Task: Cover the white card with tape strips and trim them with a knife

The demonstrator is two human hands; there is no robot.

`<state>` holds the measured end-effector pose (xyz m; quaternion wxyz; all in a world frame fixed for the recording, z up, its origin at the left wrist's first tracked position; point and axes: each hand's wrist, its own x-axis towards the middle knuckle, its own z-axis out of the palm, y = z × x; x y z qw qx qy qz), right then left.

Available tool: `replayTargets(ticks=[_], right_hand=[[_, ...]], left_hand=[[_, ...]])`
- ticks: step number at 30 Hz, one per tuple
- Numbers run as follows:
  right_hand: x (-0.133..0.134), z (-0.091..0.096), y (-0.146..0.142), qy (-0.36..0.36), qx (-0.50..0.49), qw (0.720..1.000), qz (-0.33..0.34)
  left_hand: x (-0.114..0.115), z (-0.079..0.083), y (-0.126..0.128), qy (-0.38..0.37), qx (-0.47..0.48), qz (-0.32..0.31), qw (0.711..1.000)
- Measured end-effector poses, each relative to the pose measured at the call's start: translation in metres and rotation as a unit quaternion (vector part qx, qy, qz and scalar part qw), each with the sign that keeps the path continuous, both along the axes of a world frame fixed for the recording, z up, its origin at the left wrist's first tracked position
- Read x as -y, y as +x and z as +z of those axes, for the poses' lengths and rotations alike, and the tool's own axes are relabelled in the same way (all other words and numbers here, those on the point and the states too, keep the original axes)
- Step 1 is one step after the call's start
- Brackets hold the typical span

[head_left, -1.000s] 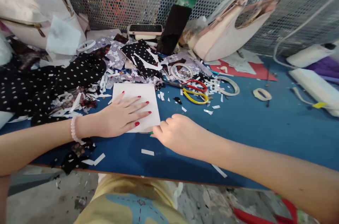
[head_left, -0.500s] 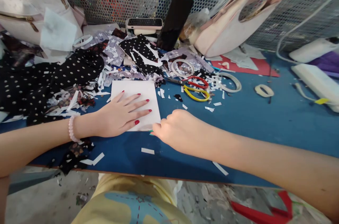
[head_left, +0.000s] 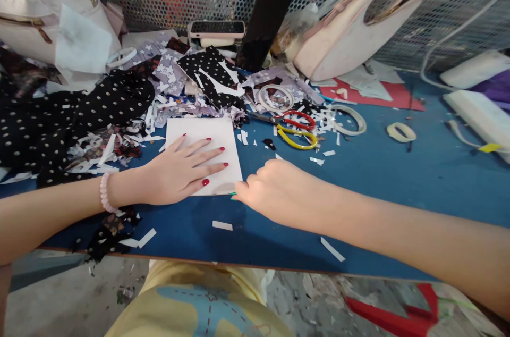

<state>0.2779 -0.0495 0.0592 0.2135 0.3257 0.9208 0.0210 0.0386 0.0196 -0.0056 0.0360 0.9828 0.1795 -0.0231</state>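
Observation:
A white rectangular sheet [head_left: 217,135] lies on the blue table. Spread flat across it, my left hand [head_left: 185,169] presses down with fingers apart. My right hand [head_left: 266,188] is closed at the sheet's lower right corner. A thin green tool [head_left: 233,195] pokes out from under its fingers at the sheet's bottom edge; the rest is hidden by the hand. Beyond the sheet, to the right, rest scissors [head_left: 297,137] with one red and one yellow handle loop.
Polka-dot fabric [head_left: 115,98] and paper scraps pile up at the left and back. Tape rolls [head_left: 400,132] lie to the right. A phone [head_left: 265,28] leans at the back, near a pale handbag [head_left: 338,44]. The table's front edge [head_left: 191,261] runs close to my lap.
My right hand has shifted slightly right along the sheet's bottom edge, with the green tool in it. My left hand stays flat on the sheet. The view has tilted a little.

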Motion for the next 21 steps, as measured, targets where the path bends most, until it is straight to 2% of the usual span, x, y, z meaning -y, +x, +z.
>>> replayTargets(ticks=[11, 17, 21], right_hand=[[-0.001, 0.002, 0.007, -0.006, 0.057, 0.998, -0.004], [0.002, -0.002, 0.015, 0.024, 0.045, 0.999, 0.004], [0.006, -0.012, 0.027, 0.076, -0.006, 0.996, 0.034]], left_hand=[[0.0, 0.001, 0.0, 0.007, -0.001, -0.003, 1.0], [0.0, 0.0, -0.001, 0.019, 0.003, -0.004, 1.0], [0.0, -0.001, -0.001, 0.018, 0.009, -0.003, 1.0]])
